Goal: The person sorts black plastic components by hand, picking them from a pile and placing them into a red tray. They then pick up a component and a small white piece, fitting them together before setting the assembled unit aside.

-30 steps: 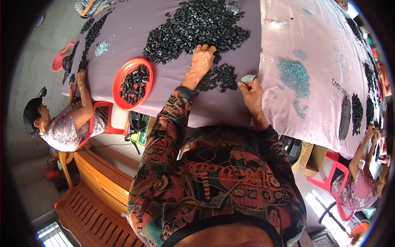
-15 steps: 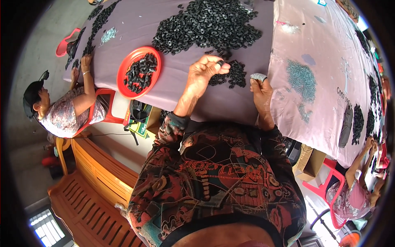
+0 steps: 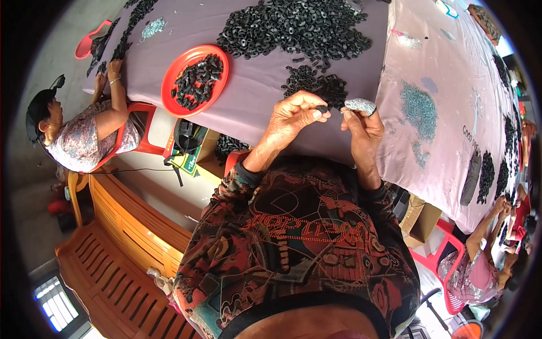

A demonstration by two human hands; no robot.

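Both hands raised close together, left hand (image 3: 294, 114) pinched, right hand (image 3: 362, 125) curled.

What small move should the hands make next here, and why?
Probably bring the left hand across to the right hand: the left fingertips pinch a small black part, the right holds grey pieces, and only a narrow gap separates them.

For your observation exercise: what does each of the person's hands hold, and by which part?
Left hand pinches a small black rubber ring at its edge; right hand pinches a grey silvery clump from below.

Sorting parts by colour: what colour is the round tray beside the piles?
Red tray, holding black pieces; clearest in the head view.
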